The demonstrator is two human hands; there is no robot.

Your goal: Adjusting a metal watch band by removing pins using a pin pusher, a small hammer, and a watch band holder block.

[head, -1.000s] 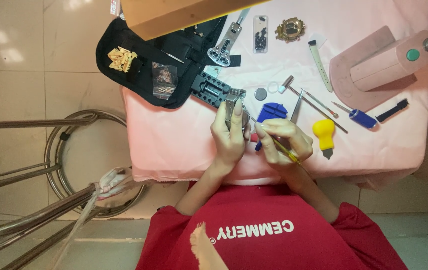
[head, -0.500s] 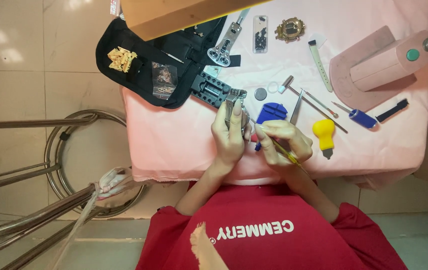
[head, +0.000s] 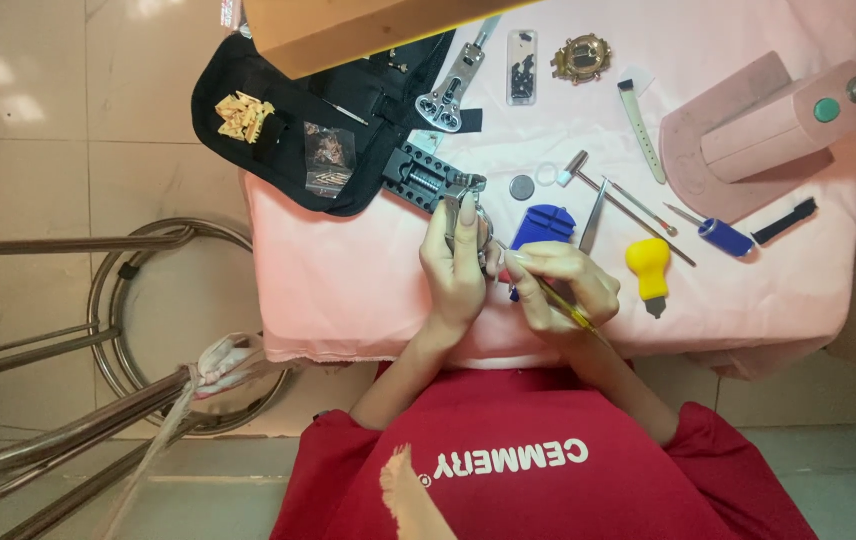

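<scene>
At frame centre the left hand clasps a small round metal watch; the right hand pinches a thin yellow-handled tool; the watch seems light, fragile, best gripped by its rim.

Both bare forearms rise from about 6 o'clock and meet at the centre. The left hand stands upright, fingers pointing to 12 o'clock and curled closed in a pinch. The right hand, just beside it at 3 o'clock, is knuckles-up, fingertips pinched shut toward the left hand.
</scene>
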